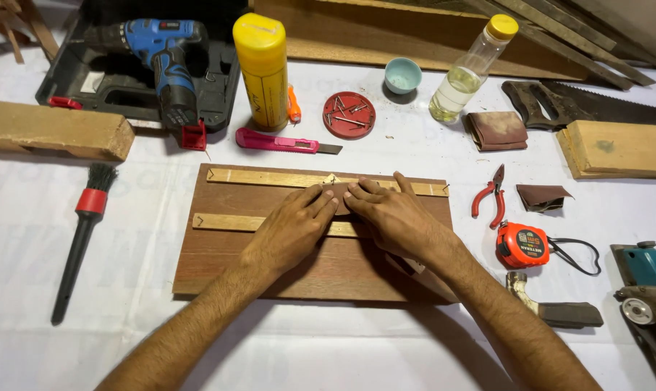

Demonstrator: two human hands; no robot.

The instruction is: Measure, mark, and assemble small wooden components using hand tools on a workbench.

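A dark brown wooden board lies flat in front of me. Two thin pale wooden strips run across it: the upper strip and the lower strip. My left hand and my right hand rest side by side on the board's middle, fingertips meeting over a small brown piece between the strips. Both hands press flat on it, fingers close together. Most of the piece is hidden under the fingers.
Around the board: a black brush, wooden block, blue drill in its case, yellow can, pink cutter, red lid of nails, small cup, oil bottle, handsaw, red pliers, orange tape measure.
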